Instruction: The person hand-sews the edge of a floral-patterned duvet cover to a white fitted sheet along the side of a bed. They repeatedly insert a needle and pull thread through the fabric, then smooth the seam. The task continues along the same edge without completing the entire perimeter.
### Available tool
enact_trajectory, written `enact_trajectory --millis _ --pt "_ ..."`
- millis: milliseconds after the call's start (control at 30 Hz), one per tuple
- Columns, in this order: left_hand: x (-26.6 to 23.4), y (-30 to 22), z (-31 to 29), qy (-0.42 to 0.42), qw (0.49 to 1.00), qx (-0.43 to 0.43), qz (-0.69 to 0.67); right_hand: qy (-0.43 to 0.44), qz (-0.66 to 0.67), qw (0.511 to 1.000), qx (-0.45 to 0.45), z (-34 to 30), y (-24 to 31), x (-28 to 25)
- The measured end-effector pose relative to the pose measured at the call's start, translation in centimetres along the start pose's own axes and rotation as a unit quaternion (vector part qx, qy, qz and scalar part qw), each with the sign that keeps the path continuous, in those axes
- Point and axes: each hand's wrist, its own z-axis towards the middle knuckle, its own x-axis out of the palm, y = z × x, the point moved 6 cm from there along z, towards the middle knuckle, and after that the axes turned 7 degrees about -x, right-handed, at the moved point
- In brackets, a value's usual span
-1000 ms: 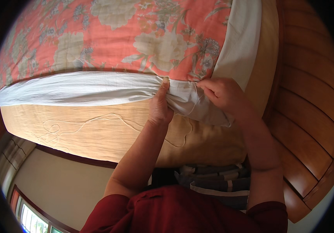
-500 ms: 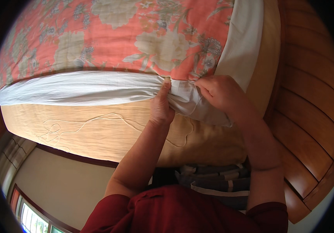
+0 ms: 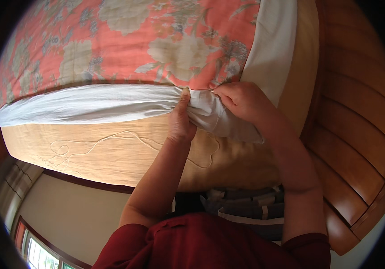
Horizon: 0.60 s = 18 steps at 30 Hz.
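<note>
A quilt lies spread over the bed, with a coral floral top [image 3: 121,49] and a white cloth border [image 3: 89,105] folded along its near side. My left hand [image 3: 182,121] is closed on this border, thumb on top at the seam, and the cloth is gathered into creases around it. Just to its right, my right hand [image 3: 244,101] pinches at the line where floral top and white border meet. A thin, pale tip shows at its fingers, too small to name. A long light thread [image 3: 129,133] lies in loose loops on the beige sheet [image 3: 98,154] and runs behind my left forearm.
A wooden slatted headboard [image 3: 354,112] curves along the right. Dark grey folded fabric with pale stripes [image 3: 250,210] sits below the bed's near edge. At the lower left are a pale wall [image 3: 76,201], a window [image 3: 42,255] and a curtain [image 3: 20,184].
Both hands appear slightly further left in the view, along with the quilt. My right fingers stay pinched at the seam, and my left hand keeps its hold on the border.
</note>
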Motion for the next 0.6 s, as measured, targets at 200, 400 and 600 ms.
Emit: enact_trajectory --millis 200,400,600 --pt "-0.6 0.1 0.4 0.009 1.000 0.012 -0.020 0.011 -0.012 1.000 -0.020 -1.8 -0.3 -0.9" --pt "-0.2 0.0 0.2 0.015 0.999 0.022 -0.022 0.092 -0.073 0.993 0.011 -1.2 0.2 -0.6" --pt "-0.7 0.1 0.5 0.013 1.000 0.011 -0.014 0.107 -0.092 0.990 0.006 -0.4 0.1 0.4"
